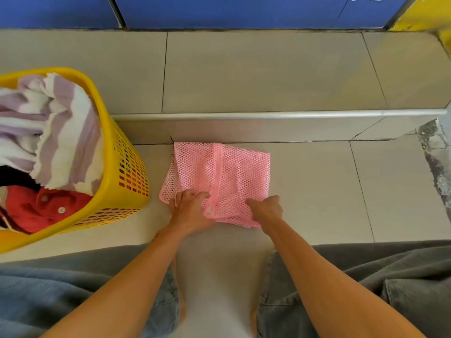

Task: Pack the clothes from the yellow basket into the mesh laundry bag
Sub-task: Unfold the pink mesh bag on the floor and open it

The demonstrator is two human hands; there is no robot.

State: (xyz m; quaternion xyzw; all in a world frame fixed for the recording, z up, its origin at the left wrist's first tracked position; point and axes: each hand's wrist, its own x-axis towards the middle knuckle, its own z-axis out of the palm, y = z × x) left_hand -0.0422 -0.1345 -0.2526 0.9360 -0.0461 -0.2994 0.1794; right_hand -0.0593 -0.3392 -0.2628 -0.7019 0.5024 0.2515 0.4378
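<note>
**Two hands pinch the near edge of a pink mesh bag on the floor**

Both bare hands reach forward and down from the bottom of the view. The left hand (189, 211) has its grip closed on the near edge of the pink mesh laundry bag (219, 176), fingers curled over the netting just left of the zipper (217, 172). The right hand (267, 209) is also closed, pinching a fold of the same edge a little to the right, so the mesh bunches up between the two hands.

Beyond the hands, the bag lies flat on the tiled floor (317, 191), its zipper running straight away from the person down the middle. Its far edge sits against a low tiled step (244, 130) topped by a metal strip.

To the left of the bag, near but not touching it, stands the yellow basket (117, 152), a plastic hamper with slotted sides. It holds a lilac-and-white striped cloth (61, 132) piled on top, with a red garment (41, 206) bearing white snaps below it and something dark between them.

At the bottom of the view, grey trouser legs (366, 289) spread to either side of the arms. Blue panels (231, 11) line the far wall.
</note>
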